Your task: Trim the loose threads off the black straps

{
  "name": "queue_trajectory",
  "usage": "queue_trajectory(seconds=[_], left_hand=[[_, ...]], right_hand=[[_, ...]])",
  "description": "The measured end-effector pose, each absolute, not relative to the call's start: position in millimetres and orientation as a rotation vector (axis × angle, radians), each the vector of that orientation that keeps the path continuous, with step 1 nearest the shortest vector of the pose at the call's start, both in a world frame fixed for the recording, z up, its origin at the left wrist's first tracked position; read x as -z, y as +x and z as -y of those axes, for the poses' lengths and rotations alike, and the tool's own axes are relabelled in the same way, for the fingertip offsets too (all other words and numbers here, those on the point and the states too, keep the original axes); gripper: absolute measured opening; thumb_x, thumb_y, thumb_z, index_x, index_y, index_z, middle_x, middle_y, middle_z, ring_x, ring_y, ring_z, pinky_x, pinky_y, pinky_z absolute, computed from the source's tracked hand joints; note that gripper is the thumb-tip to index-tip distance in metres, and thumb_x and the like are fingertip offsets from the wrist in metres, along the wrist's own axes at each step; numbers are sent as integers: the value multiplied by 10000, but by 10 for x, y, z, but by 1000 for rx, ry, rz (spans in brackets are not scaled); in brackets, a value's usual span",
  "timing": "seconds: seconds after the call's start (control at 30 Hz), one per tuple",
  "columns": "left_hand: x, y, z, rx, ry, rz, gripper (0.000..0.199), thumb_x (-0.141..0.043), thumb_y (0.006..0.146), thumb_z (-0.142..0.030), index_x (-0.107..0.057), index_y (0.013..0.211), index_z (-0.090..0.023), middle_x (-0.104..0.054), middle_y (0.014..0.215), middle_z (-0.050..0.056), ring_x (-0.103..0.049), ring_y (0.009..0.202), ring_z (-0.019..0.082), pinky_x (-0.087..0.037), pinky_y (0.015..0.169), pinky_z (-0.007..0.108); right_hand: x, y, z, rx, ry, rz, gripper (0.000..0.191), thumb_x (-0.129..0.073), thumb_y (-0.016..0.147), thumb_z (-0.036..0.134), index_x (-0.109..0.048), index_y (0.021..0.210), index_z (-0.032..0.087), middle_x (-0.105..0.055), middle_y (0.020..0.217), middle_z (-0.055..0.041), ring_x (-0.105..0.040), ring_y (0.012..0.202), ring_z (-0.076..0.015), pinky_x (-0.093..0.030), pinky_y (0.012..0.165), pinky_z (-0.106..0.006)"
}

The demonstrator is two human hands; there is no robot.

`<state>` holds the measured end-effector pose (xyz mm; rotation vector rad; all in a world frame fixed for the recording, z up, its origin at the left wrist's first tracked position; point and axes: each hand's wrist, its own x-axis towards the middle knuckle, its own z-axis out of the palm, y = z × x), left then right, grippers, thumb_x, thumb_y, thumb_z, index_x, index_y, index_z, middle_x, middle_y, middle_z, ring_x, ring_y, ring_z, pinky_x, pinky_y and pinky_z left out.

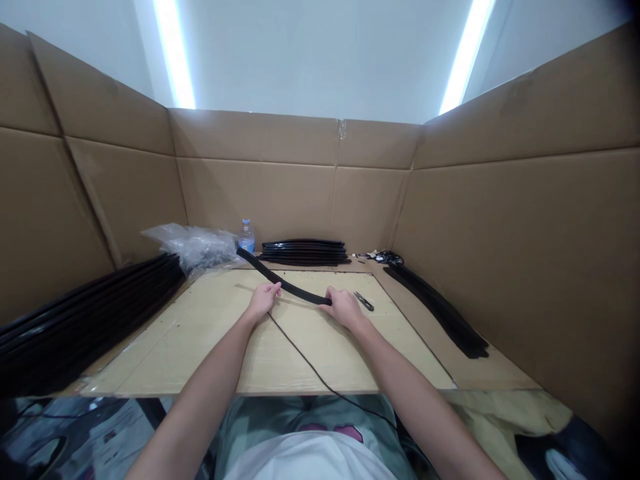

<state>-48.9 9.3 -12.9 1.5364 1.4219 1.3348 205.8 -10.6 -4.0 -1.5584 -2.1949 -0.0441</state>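
A long, narrow black strip (299,291) with a slight curve is held above the pale tabletop (200,347). My right hand (343,307) pinches its near right end. Further along, about the middle of the strip, my left hand (263,300) grips it between thumb and fingers, and the far end sticks out to the upper left. A thin black cord (310,363) runs from beneath my left hand over the table's front edge toward my lap. Just right of my right hand lie small thread snips (364,301).
Black strips are piled at left (90,313), stacked at the back (305,252) and laid at right (440,310). A clear plastic bag (200,247) and water bottle (247,235) stand back left. Small dark bits (385,257) lie back right. Cardboard walls (260,187) enclose three sides.
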Motion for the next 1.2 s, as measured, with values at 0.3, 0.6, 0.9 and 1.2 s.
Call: queue_trajectory(seconds=[0.3,0.6,0.9,1.2], left_hand=[[143,-490,-111,-1293,1658,-1443,434,-535,715,-558,-614,617,-143,-332,407,-55,-320,408,106,-204,427,235],[133,-495,-113,-1277,1686,-1483,507,-441,760,-596,-599,576,-150,-416,446,-23,-372,442,124,-262,462,246],[88,-473,-70,-1299,1638,-1535,474,-450,763,-569,-543,533,-165,-408,398,-17,-393,431,137,-249,449,254],[146,-486,-104,-1314,1651,-1528,441,-464,763,-537,-558,555,-160,-424,425,-19,-374,420,125,-257,444,242]], right_hand=[[20,2060,154,35,-1523,2227,202,-507,869,396,-529,926,204,-624,759,-42,-537,674,-162,-286,571,-239],[17,2031,183,-37,-1463,2226,226,-496,876,391,-549,946,183,-647,803,-68,-578,717,-179,-364,619,-248],[5,2002,184,-54,-1293,2198,377,-427,912,285,-431,1255,130,-538,1228,-137,-490,1124,-190,-355,950,-286],[22,2048,164,-92,-1359,2227,231,-505,873,314,-543,1048,168,-651,949,-91,-591,868,-200,-411,763,-272]])
